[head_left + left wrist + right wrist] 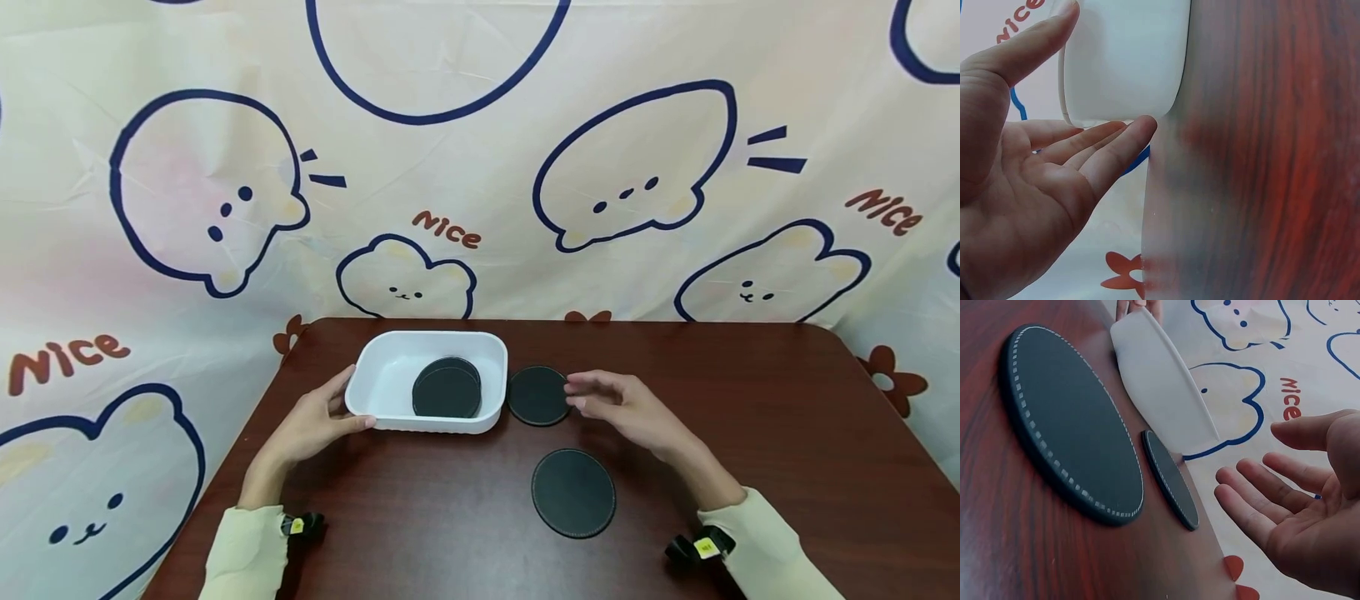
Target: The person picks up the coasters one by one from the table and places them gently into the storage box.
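Observation:
A white plastic storage box point(427, 423) stands at the table's far left part, with a round black coaster point(447, 392) leaning inside it. My left hand point(315, 421) holds the box by its left end, thumb at the front corner of the rim and fingers along the end wall point(1125, 62). Right of the box lies another black coaster point(537, 397). My right hand point(618, 404) hovers at that coaster's right edge, fingers loosely extended and holding nothing; the palm shows in the right wrist view. Nearer to me lies a third coaster point(573, 493) with light stitching round its edge.
The dark reddish-brown wooden table point(420, 533) has its far edge against a pale cartoon-printed cloth point(510, 167). Black bands with small camera units point(701, 546) sit on both wrists, over light sleeves.

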A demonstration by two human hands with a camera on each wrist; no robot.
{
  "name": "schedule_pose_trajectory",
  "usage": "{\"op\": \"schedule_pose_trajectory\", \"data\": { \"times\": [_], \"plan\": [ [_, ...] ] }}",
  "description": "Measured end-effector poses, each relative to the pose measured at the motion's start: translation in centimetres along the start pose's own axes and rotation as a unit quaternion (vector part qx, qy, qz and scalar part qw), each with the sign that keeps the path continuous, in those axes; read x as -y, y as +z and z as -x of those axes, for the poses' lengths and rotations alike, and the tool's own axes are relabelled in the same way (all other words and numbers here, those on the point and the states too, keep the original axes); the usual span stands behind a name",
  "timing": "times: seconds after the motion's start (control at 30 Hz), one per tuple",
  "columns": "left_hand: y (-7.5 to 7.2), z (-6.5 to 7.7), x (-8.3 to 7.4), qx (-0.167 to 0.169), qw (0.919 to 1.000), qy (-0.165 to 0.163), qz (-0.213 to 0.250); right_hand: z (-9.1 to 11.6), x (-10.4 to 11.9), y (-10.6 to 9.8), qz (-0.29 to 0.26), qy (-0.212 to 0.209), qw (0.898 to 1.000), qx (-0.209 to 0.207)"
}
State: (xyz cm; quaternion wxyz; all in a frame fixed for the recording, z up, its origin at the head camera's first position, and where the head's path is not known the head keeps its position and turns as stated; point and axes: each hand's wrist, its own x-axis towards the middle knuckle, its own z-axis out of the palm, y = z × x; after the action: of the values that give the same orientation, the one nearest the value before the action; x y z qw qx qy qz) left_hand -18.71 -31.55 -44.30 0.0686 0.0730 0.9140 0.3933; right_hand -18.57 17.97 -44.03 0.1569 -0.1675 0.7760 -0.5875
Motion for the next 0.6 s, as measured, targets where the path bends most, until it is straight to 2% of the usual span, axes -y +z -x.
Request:
{"op": "schedule_pose_trajectory", "data": {
  "times": [0.33, 0.43, 0.6],
  "plan": [
    [0.0, 0.2, 0.1, -0.002, 1.0, 0.001, 0.001, 2.2, -0.8, -0.9, 0.071, -0.01, 0.997, -0.014],
    [0.0, 0.1, 0.0, -0.003, 1.0, 0.001, 0.0, 3.0, -1.1, -0.9, 0.122, -0.009, 0.992, -0.014],
    [0.0, 0.2, -0.1, -0.004, 1.0, 0.003, 0.001, 4.3, -1.4, -0.7, 0.209, -0.012, 0.978, -0.001]
  ]
}}
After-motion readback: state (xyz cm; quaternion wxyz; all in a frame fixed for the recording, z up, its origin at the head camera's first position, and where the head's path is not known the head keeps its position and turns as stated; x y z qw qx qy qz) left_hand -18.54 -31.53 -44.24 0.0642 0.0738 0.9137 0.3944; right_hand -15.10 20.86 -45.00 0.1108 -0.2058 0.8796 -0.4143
